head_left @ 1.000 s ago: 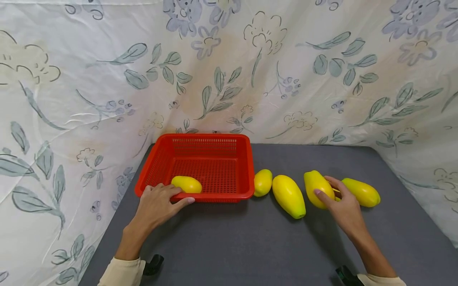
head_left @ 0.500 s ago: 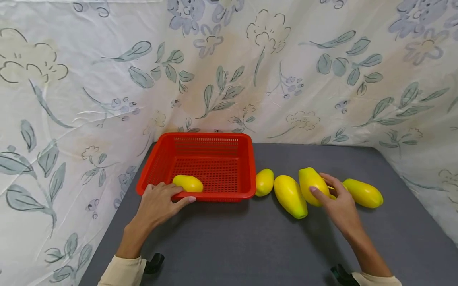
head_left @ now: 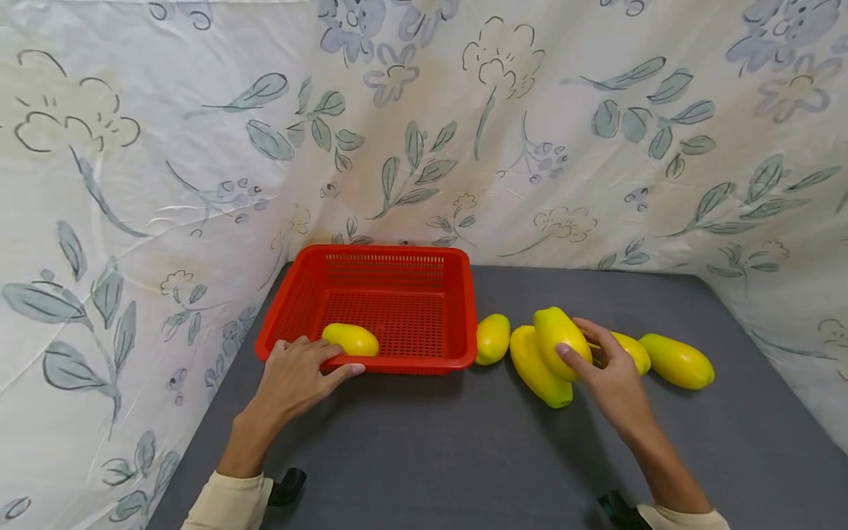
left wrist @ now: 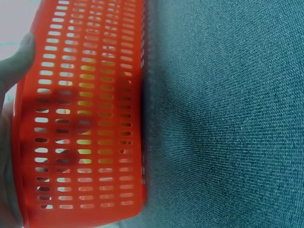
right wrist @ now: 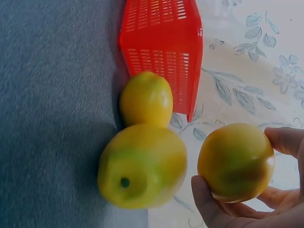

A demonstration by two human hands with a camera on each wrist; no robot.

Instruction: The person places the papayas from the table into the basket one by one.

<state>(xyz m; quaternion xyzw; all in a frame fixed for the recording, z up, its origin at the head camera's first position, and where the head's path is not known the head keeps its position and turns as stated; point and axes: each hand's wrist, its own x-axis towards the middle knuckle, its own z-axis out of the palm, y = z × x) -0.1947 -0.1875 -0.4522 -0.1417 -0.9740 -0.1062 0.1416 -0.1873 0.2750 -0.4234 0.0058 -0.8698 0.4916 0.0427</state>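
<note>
Right hand [head_left: 611, 377] pinching a yellow fruit [head_left: 558, 340], right of frame center

It's up off the bench [head_left: 424, 456], at that hand's upper left; left hand [head_left: 294, 379] grips the near rim of the red basket [head_left: 411, 364].

Pale floral-print curtain [head_left: 411, 184] is hanging behind and along both sides; grey woven-textured tabletop [head_left: 437, 449] is sitting in front.

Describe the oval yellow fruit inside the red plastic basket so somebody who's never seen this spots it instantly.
On the grey table stands a rectangular slotted red plastic basket. Just inside its near wall, beside the person's left hand, lies a smooth oval yellow fruit. It alone is inside; the other yellow fruits are outside, to the basket's right.
</note>
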